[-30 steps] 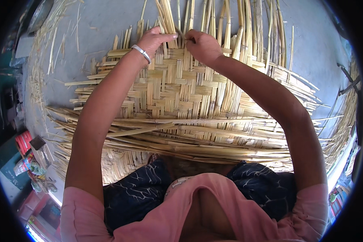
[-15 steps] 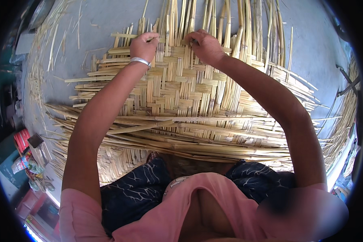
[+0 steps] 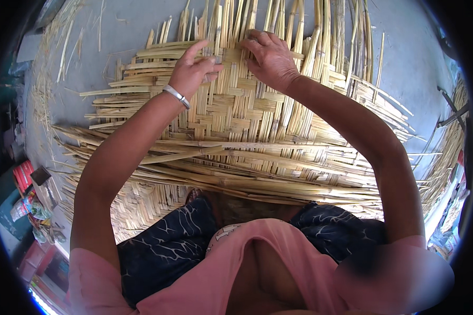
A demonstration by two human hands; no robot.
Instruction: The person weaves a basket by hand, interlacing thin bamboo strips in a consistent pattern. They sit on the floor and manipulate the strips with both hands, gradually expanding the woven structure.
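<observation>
A wide mat of pale, flat-split bamboo strips (image 3: 231,121), plaited in a herringbone pattern, lies spread across the grey concrete floor (image 3: 404,58) and runs under the knees of a seated person in a pink top and dark blue patterned trousers (image 3: 168,252). Along its far edge the loose upright bamboo strips (image 3: 278,21) stand unwoven, fanning away from the finished field; along the near edge a bundle of long horizontal bamboo strips (image 3: 236,178) lies across the work.

Both arms reach to that far edge, where the weaving appears to be going on. The right hand (image 3: 270,60) lies palm down on the strips, fingers curled over their upper ends and pressing them flat; whether its grip closes round any one strip cannot be told from here. The left hand (image 3: 194,71), a thin silver bangle (image 3: 176,96) at the wrist, sits just beside it, thumb and fingers drawn narrow as if pinching a single horizontal bamboo strip (image 3: 157,52) at the top row, forefinger lifted.

The step in hand looks to be working a cross strip into the uprights and seating it against the row below. The next move would seem to call for alternate uprights to be lifted and the strip pushed snug.

Bright packets and clutter (image 3: 29,205) lie at the person's left, well apart from the mat.
</observation>
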